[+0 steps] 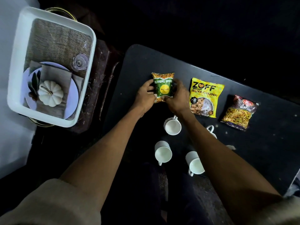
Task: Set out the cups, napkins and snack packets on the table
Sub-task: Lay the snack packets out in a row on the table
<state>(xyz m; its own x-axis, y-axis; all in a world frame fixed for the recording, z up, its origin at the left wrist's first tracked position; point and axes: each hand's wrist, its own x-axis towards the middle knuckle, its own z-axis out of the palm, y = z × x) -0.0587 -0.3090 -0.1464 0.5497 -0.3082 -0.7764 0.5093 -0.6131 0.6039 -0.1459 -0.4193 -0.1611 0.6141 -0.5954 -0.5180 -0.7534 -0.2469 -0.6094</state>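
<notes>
A green snack packet (pixel 162 87) lies upside down to me on the black table (pixel 139 62). My left hand (pixel 145 95) grips its left edge and my right hand (pixel 177 98) grips its right edge. To its right lie a yellow soya chunk packet (pixel 204 99) and a dark mixture packet (pixel 240 112). White cups stand nearer to me: one (pixel 172 125) just under my right wrist, one (pixel 162 153) lower left, one (pixel 194 163) beside my right forearm. Another cup's handle (pixel 211 129) shows past that forearm. No napkins are visible on the table.
A white tray (pixel 14 62) with a printed place-setting picture sits on a dark wooden stand (pixel 103 65) at the left. The table's right corner (pixel 290 184) ends near a pale floor patch. The far side of the room is dark.
</notes>
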